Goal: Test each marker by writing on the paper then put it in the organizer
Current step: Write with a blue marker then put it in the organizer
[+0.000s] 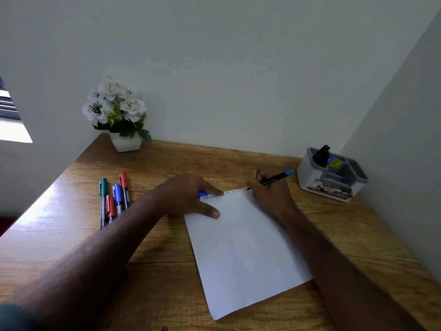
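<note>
A white sheet of paper lies on the wooden desk, with lines of writing along its top edge. My right hand grips a black marker with a teal end, its tip touching the paper's top right corner. My left hand presses down the paper's top left corner and holds a blue cap under its fingers. Several capped markers, green, red and blue, lie side by side to the left. The grey and white organizer stands at the far right with a black marker in it.
A white pot of white artificial flowers stands in the back left corner. White walls close the desk at the back and on the right. Bright light falls on the desk's left edge.
</note>
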### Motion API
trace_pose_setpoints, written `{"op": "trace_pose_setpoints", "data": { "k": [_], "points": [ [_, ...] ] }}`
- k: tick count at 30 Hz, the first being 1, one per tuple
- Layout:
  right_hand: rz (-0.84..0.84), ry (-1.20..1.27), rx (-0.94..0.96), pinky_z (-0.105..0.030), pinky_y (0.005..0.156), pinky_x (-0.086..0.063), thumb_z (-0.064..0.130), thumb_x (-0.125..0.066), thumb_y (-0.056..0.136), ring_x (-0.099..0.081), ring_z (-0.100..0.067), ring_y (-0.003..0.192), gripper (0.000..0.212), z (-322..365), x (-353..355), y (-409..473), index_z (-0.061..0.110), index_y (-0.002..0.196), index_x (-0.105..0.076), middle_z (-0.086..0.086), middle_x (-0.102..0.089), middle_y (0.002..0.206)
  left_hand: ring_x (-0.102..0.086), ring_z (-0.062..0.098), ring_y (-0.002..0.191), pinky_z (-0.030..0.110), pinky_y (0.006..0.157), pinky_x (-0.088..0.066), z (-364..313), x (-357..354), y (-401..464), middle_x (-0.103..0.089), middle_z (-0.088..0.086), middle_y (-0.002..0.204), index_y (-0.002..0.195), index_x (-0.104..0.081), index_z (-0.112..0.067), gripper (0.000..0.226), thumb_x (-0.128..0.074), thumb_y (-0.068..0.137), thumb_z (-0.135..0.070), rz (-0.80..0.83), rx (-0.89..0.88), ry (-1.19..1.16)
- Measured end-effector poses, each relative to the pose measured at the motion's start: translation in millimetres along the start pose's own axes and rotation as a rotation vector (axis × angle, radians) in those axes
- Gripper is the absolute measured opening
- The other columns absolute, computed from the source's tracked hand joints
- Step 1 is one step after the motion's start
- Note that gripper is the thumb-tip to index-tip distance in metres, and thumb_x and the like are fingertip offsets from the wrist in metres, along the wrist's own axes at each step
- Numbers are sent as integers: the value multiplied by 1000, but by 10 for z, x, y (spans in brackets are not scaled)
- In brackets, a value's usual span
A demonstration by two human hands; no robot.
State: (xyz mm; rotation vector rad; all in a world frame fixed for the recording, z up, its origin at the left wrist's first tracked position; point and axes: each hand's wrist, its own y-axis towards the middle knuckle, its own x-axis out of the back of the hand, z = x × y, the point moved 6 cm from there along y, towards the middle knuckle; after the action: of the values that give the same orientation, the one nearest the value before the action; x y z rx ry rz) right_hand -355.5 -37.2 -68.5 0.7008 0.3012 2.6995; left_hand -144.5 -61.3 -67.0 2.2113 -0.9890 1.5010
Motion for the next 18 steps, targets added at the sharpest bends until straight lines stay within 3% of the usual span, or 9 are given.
{"op": "trace_pose_setpoints", "data": {
  "k": [3, 8, 15, 18],
  "points": [
    [6, -9, -1, -16, 49, -31, -2, -60, 80, -35, -7, 53, 35, 14, 0, -9, 14, 56, -38, 0, -40, 54, -49, 10, 108, 30, 89, -44, 35, -13, 15, -55, -7, 137, 138, -48, -48, 67, -65, 76, -68, -5, 5, -8],
    [-23, 13, 1, -21, 50, -30, 0, -59, 80, -35, -14, 57, 27, 18, 26, -30, -5, 63, -38, -10, -41, 59, -50, 13, 112, 33, 94, -45, 50, -23, 24, -55, -8, 137, 138, -47, -49, 68, -65, 75, -69, 6, 13, -4],
    [-12, 0, -13, -28, 56, -30, 3, -59, 79, -35, -16, 58, 30, -3, 20, -23, 3, 59, -38, -7, -38, 57, -50, 13, 113, 33, 96, -45, 29, -7, 18, -54, -7, 140, 139, -48, -47, 68, -65, 76, -68, -4, 4, -12],
    [-15, 38, -21, -28, 57, -30, 2, -59, 82, -34, -18, 61, 30, 2, 40, -32, -3, 62, -36, -10, -38, 60, -49, 11, 112, 32, 95, -44, 31, -15, 22, -54, -7, 141, 139, -47, -48, 68, -65, 76, -68, -5, 0, -8]
  ]
}}
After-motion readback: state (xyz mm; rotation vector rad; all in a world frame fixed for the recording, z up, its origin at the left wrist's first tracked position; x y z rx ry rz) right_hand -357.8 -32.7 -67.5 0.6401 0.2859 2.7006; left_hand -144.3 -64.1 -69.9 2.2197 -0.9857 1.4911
